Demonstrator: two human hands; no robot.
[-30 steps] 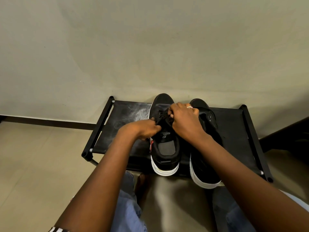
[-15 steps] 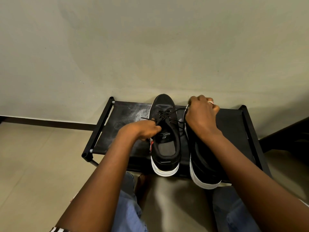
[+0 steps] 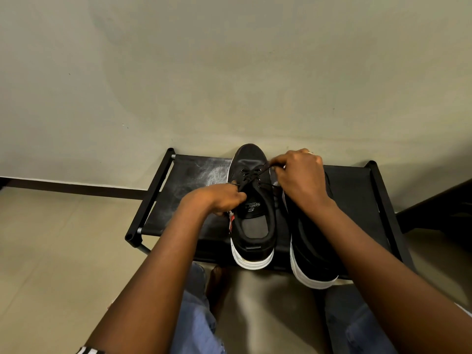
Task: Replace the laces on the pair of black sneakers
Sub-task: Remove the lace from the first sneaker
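Two black sneakers with white soles stand side by side on a low black stool (image 3: 357, 200), toes toward the wall. The left sneaker (image 3: 252, 226) has a black lace (image 3: 251, 176) crossed through its front eyelets. My left hand (image 3: 219, 200) grips one lace end at the shoe's left side. My right hand (image 3: 301, 175) pinches the other end, pulled taut to the right above the toe. The right sneaker (image 3: 314, 254) lies mostly under my right wrist and forearm; its lacing is hidden.
The stool stands against a plain beige wall (image 3: 229, 72) with a dark skirting strip (image 3: 76, 187) on the left. Tiled floor (image 3: 51, 251) lies to the left. My knees in blue jeans (image 3: 196, 315) are just below the stool's near edge. A dark object (image 3: 447, 213) sits at the right.
My right hand has moved from over the left sneaker's tongue out to the right and up, drawing the lace taut. My left hand has stayed at the shoe's left side.
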